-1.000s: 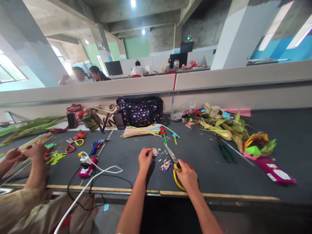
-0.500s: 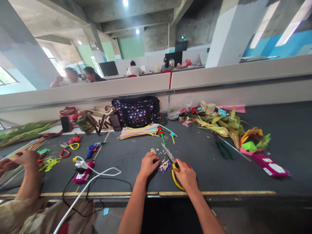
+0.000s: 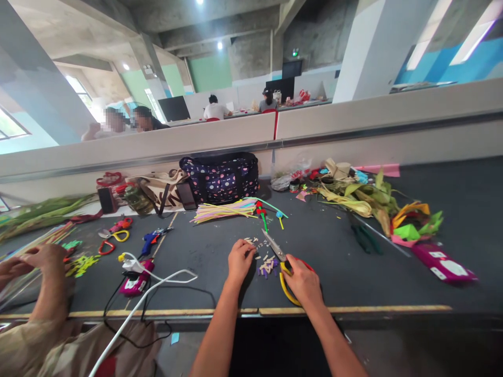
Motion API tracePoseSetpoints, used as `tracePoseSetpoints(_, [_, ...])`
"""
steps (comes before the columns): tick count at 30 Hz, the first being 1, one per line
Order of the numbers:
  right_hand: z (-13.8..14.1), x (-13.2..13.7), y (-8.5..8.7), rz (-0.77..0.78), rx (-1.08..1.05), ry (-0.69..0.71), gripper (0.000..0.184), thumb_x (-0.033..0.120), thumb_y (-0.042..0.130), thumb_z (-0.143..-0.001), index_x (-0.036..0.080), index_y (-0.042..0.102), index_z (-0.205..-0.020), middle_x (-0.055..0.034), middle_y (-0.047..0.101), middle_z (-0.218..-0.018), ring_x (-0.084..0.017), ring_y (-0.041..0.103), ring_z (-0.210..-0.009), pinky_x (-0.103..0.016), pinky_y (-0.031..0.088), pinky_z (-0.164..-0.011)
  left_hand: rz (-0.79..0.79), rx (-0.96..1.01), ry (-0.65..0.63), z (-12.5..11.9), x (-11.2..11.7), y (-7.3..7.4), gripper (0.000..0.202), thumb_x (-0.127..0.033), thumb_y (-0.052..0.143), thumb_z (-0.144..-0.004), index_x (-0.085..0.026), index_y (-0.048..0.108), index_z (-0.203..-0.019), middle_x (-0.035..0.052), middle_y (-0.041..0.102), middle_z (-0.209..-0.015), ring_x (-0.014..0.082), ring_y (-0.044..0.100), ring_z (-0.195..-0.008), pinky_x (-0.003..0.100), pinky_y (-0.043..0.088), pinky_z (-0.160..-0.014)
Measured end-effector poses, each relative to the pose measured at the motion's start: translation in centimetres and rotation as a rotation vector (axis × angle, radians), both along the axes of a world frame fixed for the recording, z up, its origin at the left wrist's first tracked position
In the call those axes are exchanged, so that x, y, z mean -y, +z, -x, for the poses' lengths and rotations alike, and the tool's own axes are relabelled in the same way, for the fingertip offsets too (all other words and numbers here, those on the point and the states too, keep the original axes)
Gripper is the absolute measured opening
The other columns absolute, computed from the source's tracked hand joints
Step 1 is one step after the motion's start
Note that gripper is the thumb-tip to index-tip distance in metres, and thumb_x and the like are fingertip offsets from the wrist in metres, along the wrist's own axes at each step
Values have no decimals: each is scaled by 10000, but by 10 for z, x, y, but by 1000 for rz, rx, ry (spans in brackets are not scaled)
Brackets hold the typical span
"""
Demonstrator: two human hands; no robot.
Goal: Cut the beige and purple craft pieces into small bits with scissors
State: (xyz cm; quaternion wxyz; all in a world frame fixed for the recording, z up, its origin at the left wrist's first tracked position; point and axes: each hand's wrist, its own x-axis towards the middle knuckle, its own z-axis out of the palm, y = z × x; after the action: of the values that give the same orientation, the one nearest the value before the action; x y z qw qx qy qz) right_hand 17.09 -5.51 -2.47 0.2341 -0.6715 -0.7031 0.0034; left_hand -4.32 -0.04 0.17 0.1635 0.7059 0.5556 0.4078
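My right hand (image 3: 301,280) is closed round the yellow and red handles of a pair of scissors (image 3: 275,248), whose blades point up and left across the dark table (image 3: 346,272). My left hand (image 3: 239,259) rests on the table with its fingers curled at a scatter of small cut straw pieces (image 3: 265,264), beige and purple. What the fingertips pinch, if anything, is too small to make out. A bundle of coloured straws (image 3: 226,209) lies farther back.
A co-worker's hands (image 3: 37,259) work at the left among green cuttings. A pink glue gun (image 3: 135,283) with a white cable, a blue glue gun (image 3: 153,238) and spare scissors (image 3: 113,238) lie left. A spotted bag (image 3: 220,178) stands behind; leaves and paper scraps (image 3: 377,207) lie right.
My left hand drew back from the far scraps toward me and now sits beside the scissors. My right hand stayed on the handles. The view shifted slightly.
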Motion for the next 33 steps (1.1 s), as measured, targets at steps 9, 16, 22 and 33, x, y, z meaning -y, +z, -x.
tracePoseSetpoints(9, [1, 0, 2, 12, 9, -10, 396, 305, 540, -829, 264, 529, -1223, -11, 683, -981, -135, 639, -726, -233, 405, -623, 38, -222, -83, 5, 6, 8, 49, -245, 648, -785, -238, 688, -812, 31, 618, -865, 189, 545, -892, 299, 419, -796])
tracePoseSetpoints(16, [1, 0, 0, 3, 9, -1, 382, 310, 530, -834, 264, 539, -1214, -16, 684, -973, -134, 642, -732, -230, 411, -619, -1, -302, -138, 0, 5, 5, 165, -216, 544, -864, -244, 696, -805, 59, 616, -851, 195, 524, -870, 292, 408, -743])
tracePoseSetpoints(22, [-1, 2, -4, -60, -40, 18, 380, 286, 511, -838, 246, 540, -1215, -5, 672, -945, -120, 628, -685, -231, 414, -598, 14, 166, -53, -8, 4, 2, 146, -270, 554, -858, -204, 671, -804, 33, 647, -814, 151, 552, -734, 262, 407, -692])
tracePoseSetpoints(33, [2, 20, 8, -108, -143, 147, 430, 193, 484, -797, 233, 500, -1224, -26, 649, -978, -146, 628, -797, -246, 474, -677, 460, 1356, -26, -23, -8, 11, 396, -287, 842, -577, -139, 688, -910, 23, 666, -745, 41, 477, -505, 160, 325, -461])
